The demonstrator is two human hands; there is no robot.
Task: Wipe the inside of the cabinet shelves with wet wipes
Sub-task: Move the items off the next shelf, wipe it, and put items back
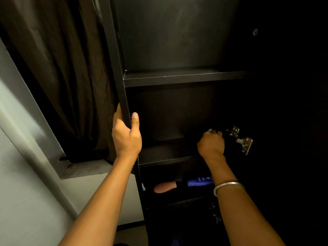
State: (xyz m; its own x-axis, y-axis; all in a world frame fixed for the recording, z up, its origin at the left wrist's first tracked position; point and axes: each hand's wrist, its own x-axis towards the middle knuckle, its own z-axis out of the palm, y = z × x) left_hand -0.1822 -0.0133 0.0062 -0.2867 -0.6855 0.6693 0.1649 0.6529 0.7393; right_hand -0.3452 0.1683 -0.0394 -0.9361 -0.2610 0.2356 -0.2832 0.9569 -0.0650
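Note:
A tall dark cabinet stands open in front of me, with an upper shelf (177, 78) and a lower shelf (165, 157). My left hand (126, 137) grips the cabinet's left side panel (117, 71), thumb inside and fingers outside. My right hand (211, 143) is curled inside the middle compartment near the right wall, with a small pale bit of wet wipe (210, 130) showing at its fingertips. Most of the wipe is hidden in the fist.
A metal door hinge (241, 139) sits just right of my right hand. Below the lower shelf lie a blue bottle (200, 181) and a tan object (165, 187). A dark curtain (67, 77) hangs left of the cabinet, above a grey ledge (85, 169).

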